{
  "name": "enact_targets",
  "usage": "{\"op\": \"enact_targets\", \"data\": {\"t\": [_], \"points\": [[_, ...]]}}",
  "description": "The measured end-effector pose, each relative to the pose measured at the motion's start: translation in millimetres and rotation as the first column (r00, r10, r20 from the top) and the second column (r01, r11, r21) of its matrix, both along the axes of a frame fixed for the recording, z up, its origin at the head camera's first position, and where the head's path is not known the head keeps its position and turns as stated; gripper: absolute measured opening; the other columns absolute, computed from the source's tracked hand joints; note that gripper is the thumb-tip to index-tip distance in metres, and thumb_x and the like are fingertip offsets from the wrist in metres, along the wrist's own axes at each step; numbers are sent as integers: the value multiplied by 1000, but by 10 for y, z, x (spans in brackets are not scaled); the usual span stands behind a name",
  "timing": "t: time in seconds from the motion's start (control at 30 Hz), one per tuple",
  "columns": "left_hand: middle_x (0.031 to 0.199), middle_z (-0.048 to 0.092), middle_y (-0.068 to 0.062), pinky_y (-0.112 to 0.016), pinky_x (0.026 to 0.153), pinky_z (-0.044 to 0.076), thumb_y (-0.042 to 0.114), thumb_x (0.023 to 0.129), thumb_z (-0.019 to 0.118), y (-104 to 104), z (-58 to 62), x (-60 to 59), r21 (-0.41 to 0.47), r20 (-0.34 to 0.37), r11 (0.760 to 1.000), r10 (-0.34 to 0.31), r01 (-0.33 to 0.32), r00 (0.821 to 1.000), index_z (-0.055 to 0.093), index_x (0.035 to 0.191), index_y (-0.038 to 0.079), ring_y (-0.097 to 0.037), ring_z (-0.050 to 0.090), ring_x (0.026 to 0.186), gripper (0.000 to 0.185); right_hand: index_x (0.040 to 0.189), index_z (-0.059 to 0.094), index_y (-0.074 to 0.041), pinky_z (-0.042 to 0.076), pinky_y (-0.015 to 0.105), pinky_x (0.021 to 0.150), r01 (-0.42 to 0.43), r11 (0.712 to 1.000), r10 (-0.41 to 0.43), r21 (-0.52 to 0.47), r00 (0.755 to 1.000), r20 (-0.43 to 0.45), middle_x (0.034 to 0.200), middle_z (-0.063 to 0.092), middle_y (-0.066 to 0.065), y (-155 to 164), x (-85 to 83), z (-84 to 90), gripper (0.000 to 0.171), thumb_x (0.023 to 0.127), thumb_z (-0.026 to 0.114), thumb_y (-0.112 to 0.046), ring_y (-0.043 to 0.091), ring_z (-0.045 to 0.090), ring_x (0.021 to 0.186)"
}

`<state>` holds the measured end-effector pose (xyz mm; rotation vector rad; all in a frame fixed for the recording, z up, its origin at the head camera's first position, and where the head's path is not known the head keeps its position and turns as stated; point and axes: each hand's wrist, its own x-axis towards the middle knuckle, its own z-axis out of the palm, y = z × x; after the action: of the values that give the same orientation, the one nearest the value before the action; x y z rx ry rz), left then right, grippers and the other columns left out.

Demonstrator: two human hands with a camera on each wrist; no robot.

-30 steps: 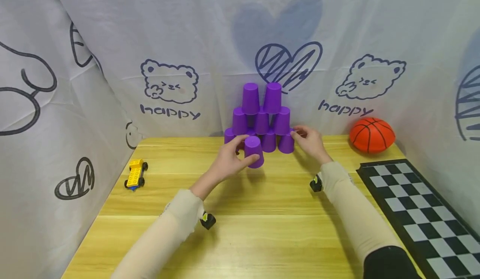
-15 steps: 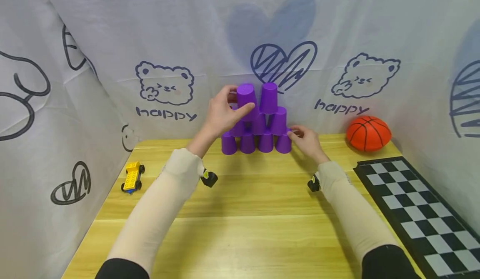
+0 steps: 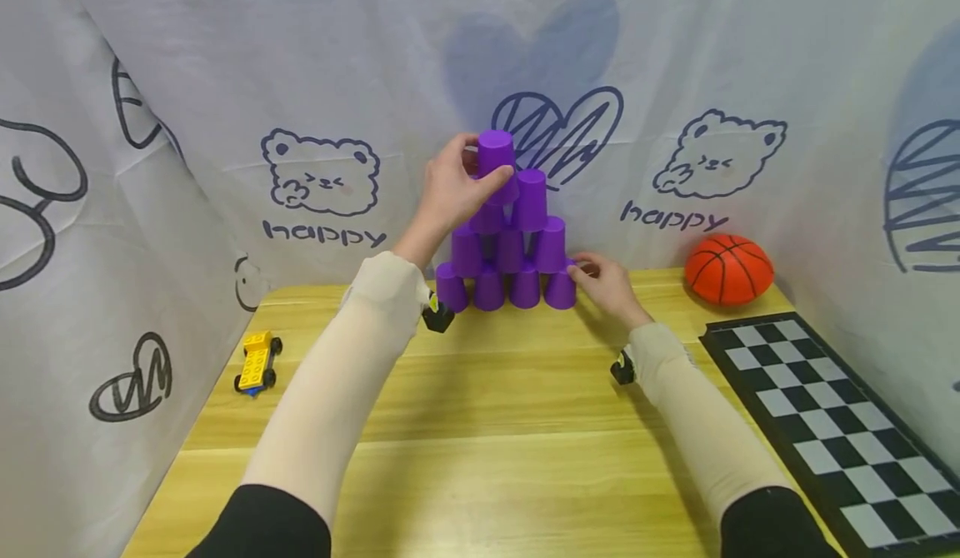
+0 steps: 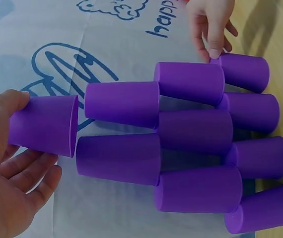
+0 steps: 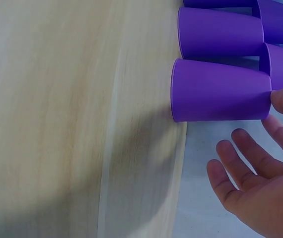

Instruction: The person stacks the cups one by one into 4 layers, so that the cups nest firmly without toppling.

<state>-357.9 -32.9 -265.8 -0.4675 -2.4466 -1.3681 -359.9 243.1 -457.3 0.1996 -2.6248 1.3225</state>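
Note:
A pyramid of upside-down purple cups (image 3: 510, 250) stands at the back of the wooden table (image 3: 487, 458), with rows of several, three and two. My left hand (image 3: 480, 166) grips one more purple cup (image 3: 495, 151) just above the top row's left cup. In the left wrist view this held cup (image 4: 44, 125) sits between thumb and fingers (image 4: 27, 166), close to the top two cups (image 4: 121, 104). My right hand (image 3: 581, 271) rests on the table and touches the bottom right cup (image 3: 560, 289). The right wrist view shows its thumb against that cup (image 5: 221, 90) and the fingers (image 5: 253, 158) relaxed.
An orange basketball (image 3: 729, 269) lies at the back right. A black and white chessboard (image 3: 825, 425) covers the table's right side. A yellow toy car (image 3: 257, 362) sits near the left edge. White printed cloth (image 3: 225, 83) hangs behind and at both sides.
My left hand has carried the purple cup from the table in front of the pyramid up to above its top row. The right hand has stayed at the bottom right cup.

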Motion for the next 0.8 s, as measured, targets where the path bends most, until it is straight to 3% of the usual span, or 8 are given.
{"op": "enact_targets", "data": {"t": [0.47,0.8], "points": [[135,71,-10,-32,100,60,34,96,78,116,188,-225,27,32,999,45,-46,998,54,145,11,-21,69,120,59,135,64,1,57,55,102,-2,1000,2,14,1000,-3,126,71,30,-4,-5,-2,39,106,62,-24,44,69,112],[137,68,-12,-33,101,59,32,99,75,237,158,-340,-9,53,998,69,-69,996,52,148,9,-23,68,122,59,136,64,-1,57,56,101,-8,1000,8,-13,1000,26,128,70,29,-8,18,8,38,106,62,-24,43,69,112]]}}
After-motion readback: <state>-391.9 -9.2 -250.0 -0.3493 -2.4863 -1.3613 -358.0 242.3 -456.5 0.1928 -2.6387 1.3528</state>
